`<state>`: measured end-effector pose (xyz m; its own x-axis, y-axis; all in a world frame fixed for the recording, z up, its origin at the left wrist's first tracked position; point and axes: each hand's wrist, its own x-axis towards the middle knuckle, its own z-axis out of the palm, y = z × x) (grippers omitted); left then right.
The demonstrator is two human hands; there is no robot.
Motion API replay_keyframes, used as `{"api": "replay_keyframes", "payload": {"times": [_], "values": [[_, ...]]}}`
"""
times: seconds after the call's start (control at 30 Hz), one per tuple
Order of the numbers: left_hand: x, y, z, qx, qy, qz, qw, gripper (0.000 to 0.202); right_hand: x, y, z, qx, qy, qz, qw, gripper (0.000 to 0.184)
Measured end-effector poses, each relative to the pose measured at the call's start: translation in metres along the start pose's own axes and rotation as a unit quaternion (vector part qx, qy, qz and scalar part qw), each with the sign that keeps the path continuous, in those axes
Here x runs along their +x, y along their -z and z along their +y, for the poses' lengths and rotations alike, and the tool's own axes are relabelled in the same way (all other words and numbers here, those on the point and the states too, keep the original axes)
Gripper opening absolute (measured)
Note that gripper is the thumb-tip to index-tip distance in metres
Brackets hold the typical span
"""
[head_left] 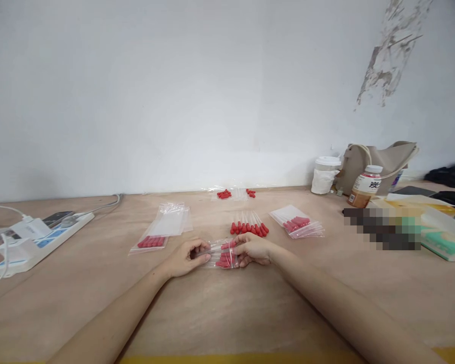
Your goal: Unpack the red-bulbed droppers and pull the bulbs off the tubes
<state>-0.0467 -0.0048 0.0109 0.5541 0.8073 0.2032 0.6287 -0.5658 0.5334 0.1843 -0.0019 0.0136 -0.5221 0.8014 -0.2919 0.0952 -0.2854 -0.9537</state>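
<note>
Between my two hands, just above the table, lies a clear zip-lock bag (224,260) with several red-bulbed droppers inside, their bulbs toward the right. My left hand (185,258) pinches the bag's left end between thumb and fingers. At the other end, near the bulbs, my right hand (254,249) grips the bag's edge. Just beyond the right hand, a row of loose droppers (249,228) lies with red bulbs toward me. To the left are flat zip-lock bags (169,220) and a filled bag (151,242). A stack of filled bags (298,222) lies to the right.
More red-bulbed pieces in clear plastic (224,194) lie by the wall. A power strip (45,242) with chargers sits at the left. On the right stand a lidded cup (325,176), a drink bottle (365,187) and a grey bag (389,159), with a tissue pack (445,242) nearer me.
</note>
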Motion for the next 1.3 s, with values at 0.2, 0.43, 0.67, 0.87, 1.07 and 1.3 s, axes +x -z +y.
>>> {"api": "replay_keyframes", "payload": {"times": [0.2, 0.43, 0.67, 0.87, 1.07, 1.3], "values": [[-0.001, 0.000, -0.001, -0.004, -0.004, -0.002, 1.000, 0.030, -0.005, 0.002, -0.002, 0.042, -0.011, -0.005, 0.999, 0.012], [0.000, 0.000, 0.000, 0.007, 0.014, 0.010, 1.000, 0.030, -0.003, -0.002, 0.002, 0.093, 0.050, 0.025, 0.994, 0.017], [-0.001, 0.006, 0.001, 0.019, -0.003, -0.001, 1.000, 0.027, -0.006, -0.001, 0.001, 0.076, 0.082, 0.100, 0.989, 0.018], [-0.006, 0.017, -0.008, 0.035, -0.011, -0.007, 0.999, 0.026, -0.061, 0.063, -0.017, -0.031, 0.089, 0.114, 0.989, 0.018], [-0.007, 0.028, 0.001, 0.032, -0.020, 0.024, 0.999, 0.022, -0.085, 0.109, -0.023, -0.019, 0.173, 0.295, 0.940, 0.023], [-0.008, 0.012, 0.013, 0.051, -0.042, 0.012, 0.998, 0.032, -0.022, 0.083, 0.008, -0.241, 0.293, 0.452, 0.808, 0.023]]}}
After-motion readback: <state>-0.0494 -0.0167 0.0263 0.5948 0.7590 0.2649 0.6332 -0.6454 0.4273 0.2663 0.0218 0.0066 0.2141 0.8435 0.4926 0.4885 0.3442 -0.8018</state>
